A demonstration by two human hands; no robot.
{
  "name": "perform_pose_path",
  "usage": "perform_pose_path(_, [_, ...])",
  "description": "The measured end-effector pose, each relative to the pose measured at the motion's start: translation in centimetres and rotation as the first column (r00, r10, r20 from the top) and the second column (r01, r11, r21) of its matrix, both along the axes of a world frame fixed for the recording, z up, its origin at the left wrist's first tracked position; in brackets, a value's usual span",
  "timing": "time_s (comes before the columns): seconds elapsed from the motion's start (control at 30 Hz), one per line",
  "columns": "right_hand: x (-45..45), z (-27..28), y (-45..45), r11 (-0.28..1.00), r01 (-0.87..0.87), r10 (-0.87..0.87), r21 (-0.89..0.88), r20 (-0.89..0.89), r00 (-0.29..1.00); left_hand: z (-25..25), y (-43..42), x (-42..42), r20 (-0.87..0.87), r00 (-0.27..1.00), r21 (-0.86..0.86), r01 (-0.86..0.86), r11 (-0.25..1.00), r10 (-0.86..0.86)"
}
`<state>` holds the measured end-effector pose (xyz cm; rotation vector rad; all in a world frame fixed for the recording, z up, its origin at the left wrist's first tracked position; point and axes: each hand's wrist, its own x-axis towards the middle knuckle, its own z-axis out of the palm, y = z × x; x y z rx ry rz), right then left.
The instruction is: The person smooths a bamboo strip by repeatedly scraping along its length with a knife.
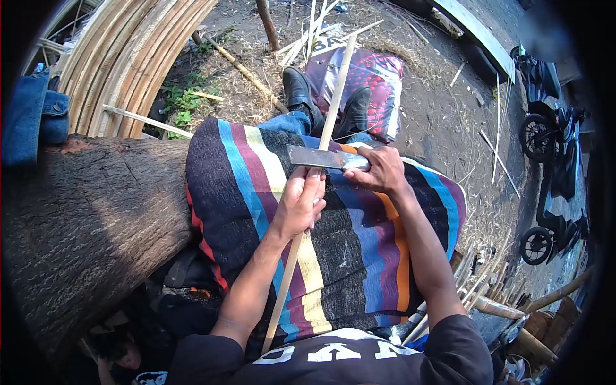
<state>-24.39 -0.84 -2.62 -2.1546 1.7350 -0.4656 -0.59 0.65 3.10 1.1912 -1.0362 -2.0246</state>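
My left hand point(302, 200) is closed around a long, pale wooden strip point(335, 96), which runs from near my shoes down past my lap to my shirt. My right hand point(383, 170) grips the handle end of a flat metal blade point(316, 157). The blade lies across the strip just above my left fingers, its square tip pointing left. Under both hands a striped cloth point(346, 250) covers my lap. Part of the blade's handle is hidden in my right hand.
A thick log point(96, 218) lies at the left, below curved stacked strips point(122, 58). A denim garment point(32, 122) rests on the log. Another person point(125, 354) is at the lower left. A printed sack point(385, 90) lies under my shoes point(356, 112). Motorcycles point(545, 154) stand at the right.
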Motion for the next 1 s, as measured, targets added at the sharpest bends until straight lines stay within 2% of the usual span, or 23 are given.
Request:
perform_pose_path(0.07, [0.4,0.8,0.0,0.999,-0.033,0.033,0.009,0.001,0.999,0.2,0.2,-0.1,-0.060,0.998,0.039,0.018,0.999,-0.016])
perform_pose_path(0.13, [0.1,0.3,-0.3,0.998,0.017,-0.009,-0.065,0.110,0.994,0.7,0.3,0.0,-0.090,0.995,0.057,0.038,0.998,-0.033])
perform_pose_path(0.17, [-0.8,-0.3,-0.5,0.996,0.076,-0.071,-0.054,0.095,0.993,0.8,0.3,0.0,-0.120,0.992,0.072,0.056,0.996,-0.047])
perform_pose_path(0.2, [-1.8,-0.3,-0.9,0.999,0.044,-0.044,-0.004,0.076,0.996,0.8,0.5,-0.1,-0.121,0.991,0.072,0.062,0.995,-0.053])
perform_pose_path(0.27, [-2.1,-1.0,-0.8,0.994,0.044,-0.038,-0.102,0.065,0.997,0.8,0.8,-0.5,-0.103,0.993,0.037,0.069,0.997,-0.065])
perform_pose_path(0.37, [-2.7,-1.4,-1.0,0.996,0.015,-0.010,-0.089,0.051,0.999,0.3,1.1,-0.7,-0.078,0.995,0.043,0.072,0.996,-0.069])
perform_pose_path(0.47, [-4.1,-2.3,-1.4,0.989,0.129,-0.121,-0.079,0.101,0.988,0.1,1.1,-0.6,-0.058,0.997,0.011,0.054,0.998,-0.053])
perform_pose_path(0.5, [-4.7,-2.4,-1.4,0.991,0.125,-0.123,-0.056,0.023,0.992,0.1,1.0,-0.5,-0.044,0.998,-0.008,0.034,0.999,-0.034])
perform_pose_path(0.53, [-4.6,-2.7,-1.3,0.990,0.127,-0.126,-0.060,0.021,0.992,-0.1,0.9,-0.3,-0.046,0.998,-0.012,0.037,0.999,-0.037])
perform_pose_path(0.67, [-4.9,-3.6,-1.5,0.982,0.126,-0.130,-0.143,-0.016,0.991,0.0,0.7,-0.2,-0.108,0.993,0.021,0.048,0.999,-0.046])
perform_pose_path(0.73, [-5.3,-4.3,-1.8,0.944,0.163,-0.185,-0.286,-0.050,0.981,0.7,0.7,-0.2,-0.149,0.989,0.052,0.029,0.998,-0.021])
perform_pose_path(0.77, [-6.4,-4.2,-1.8,0.918,0.352,-0.359,-0.181,-0.007,0.933,1.2,0.9,0.1,-0.152,0.988,0.050,0.029,0.998,-0.021])
perform_pose_path(0.8, [-7.5,-3.0,-2.3,0.838,0.546,-0.545,-0.012,-0.081,0.834,2.0,1.3,0.7,-0.216,0.976,0.059,0.048,0.997,-0.034])
perform_pose_path(0.83, [-8.6,-1.9,-2.8,0.694,0.705,-0.673,0.146,-0.215,0.708,2.7,1.5,1.3,-0.279,0.959,0.062,0.070,0.996,-0.050])
perform_pose_path(0.87, [-9.3,-2.2,-2.4,0.693,0.708,-0.678,0.139,-0.211,0.704,3.2,2.1,1.1,-0.299,0.951,0.064,0.102,0.993,-0.079])
perform_pose_path(0.93, [-10.0,-2.9,-1.1,0.487,0.867,-0.849,0.106,-0.176,0.498,3.5,2.4,0.2,-0.272,0.954,0.063,0.149,0.987,-0.126])
perform_pose_path(1.0, [-9.5,-2.3,-1.3,0.489,0.864,-0.852,0.116,-0.149,0.502,1.8,1.7,0.2,-0.254,0.962,0.054,0.120,0.991,-0.103])
